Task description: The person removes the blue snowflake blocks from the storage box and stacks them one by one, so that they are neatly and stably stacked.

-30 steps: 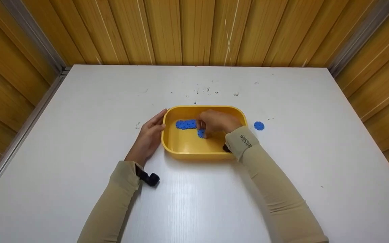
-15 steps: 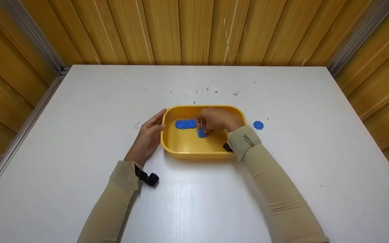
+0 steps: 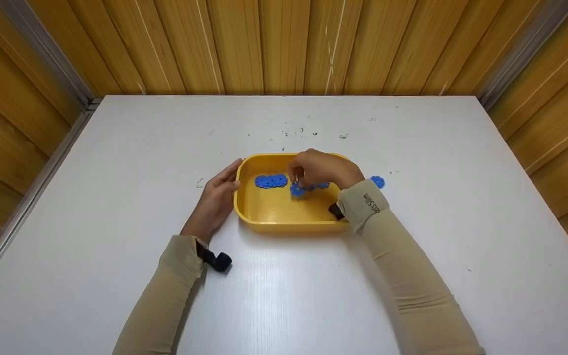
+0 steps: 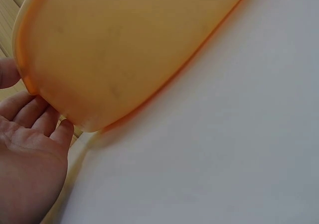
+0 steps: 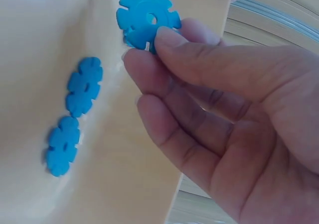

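A yellow plastic bin (image 3: 284, 217) stands on the table with blue notched discs inside. My right hand (image 3: 321, 167) reaches into it and pinches a blue notched disc (image 5: 147, 17) between thumb and fingertips. Two more blue discs (image 5: 83, 87) lie end to end on the bin floor beside that hand. At the bin's left part, several overlapping blue discs (image 3: 271, 181) form a row. My left hand (image 3: 215, 197) rests against the bin's left end, fingers fairly straight along the outer wall and thumb at the rim. In the left wrist view its fingertips touch the wall.
One loose blue disc (image 3: 377, 182) lies on the white table (image 3: 264, 296) right of the bin, partly overlapped by the right sleeve. Yellow wood-look panels (image 3: 284, 49) close off the back and sides. A small dark camera (image 3: 220, 261) sits at the left wrist.
My right hand has lifted slightly and shifted right with the pinched disc. The discs on the bin floor beside it have come into view. The left hand has stayed at the bin's end.
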The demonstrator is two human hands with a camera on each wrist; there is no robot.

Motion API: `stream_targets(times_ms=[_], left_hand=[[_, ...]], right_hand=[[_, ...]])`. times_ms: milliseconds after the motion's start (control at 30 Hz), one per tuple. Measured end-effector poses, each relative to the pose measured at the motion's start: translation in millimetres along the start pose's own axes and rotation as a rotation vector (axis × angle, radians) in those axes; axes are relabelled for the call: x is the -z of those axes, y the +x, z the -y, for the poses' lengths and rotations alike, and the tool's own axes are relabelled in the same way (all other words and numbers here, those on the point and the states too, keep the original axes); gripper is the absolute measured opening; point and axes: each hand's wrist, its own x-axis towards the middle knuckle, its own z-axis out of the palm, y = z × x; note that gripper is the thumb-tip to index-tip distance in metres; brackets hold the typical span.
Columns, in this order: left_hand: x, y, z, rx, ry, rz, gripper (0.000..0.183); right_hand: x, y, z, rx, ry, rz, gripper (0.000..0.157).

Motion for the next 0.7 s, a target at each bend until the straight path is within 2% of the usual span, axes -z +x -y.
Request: stream_targets(times_ms=[400,700], left_hand=[[-1.0,0.0,-1.8,-0.003,0.003,0.011,0.064],[-1.5,0.0,-1.7,0.007,-0.015,-0.003,0.064]], right_hand=[[18.0,-17.3,-1.5,0.045,0.026,-0.057,0.011],[25.6,-28.2,-7.6,0.036,0.051,-0.107,0.014]])
